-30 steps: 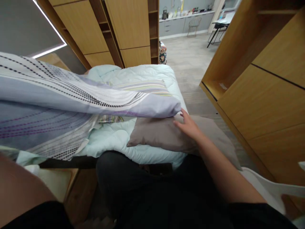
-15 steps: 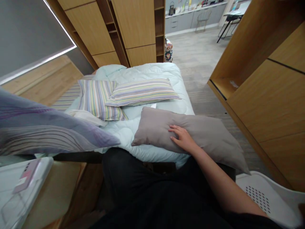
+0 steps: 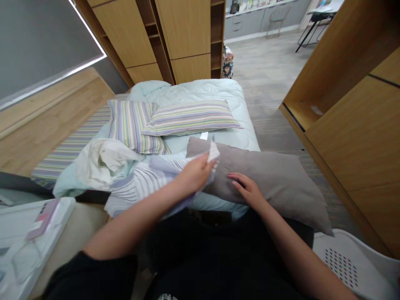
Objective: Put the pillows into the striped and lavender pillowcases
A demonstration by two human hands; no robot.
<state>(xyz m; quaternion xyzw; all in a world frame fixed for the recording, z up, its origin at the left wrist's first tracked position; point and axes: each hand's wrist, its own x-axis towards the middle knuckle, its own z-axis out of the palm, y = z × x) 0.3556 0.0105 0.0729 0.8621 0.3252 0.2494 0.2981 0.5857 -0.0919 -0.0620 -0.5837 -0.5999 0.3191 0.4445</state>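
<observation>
A plain grey pillow (image 3: 278, 175) lies across my lap and over the near edge of the bed. Resting on it, my right hand (image 3: 250, 191) has its fingers loosely apart and holds nothing. My left hand (image 3: 195, 173) is closed on a corner of a lavender-and-white patterned cloth (image 3: 143, 179) that looks like a pillowcase. From that hand the cloth trails left over the bed edge, partly behind my forearm. Its pinched corner is just above the pillow's left part; whether they touch I cannot tell.
Two striped pillows (image 3: 193, 118) lie on the pale blue quilt (image 3: 215, 89). A crumpled white cloth (image 3: 103, 162) is at the left. Near me stand a white table (image 3: 59, 221) with a phone (image 3: 43, 218) and a white chair (image 3: 359, 266). Wooden cabinets (image 3: 184, 37) rise behind the bed.
My left hand has come into view, bringing the patterned cloth from the far left to the grey pillow. The white cloth now shows more fully. My right hand stays on the pillow.
</observation>
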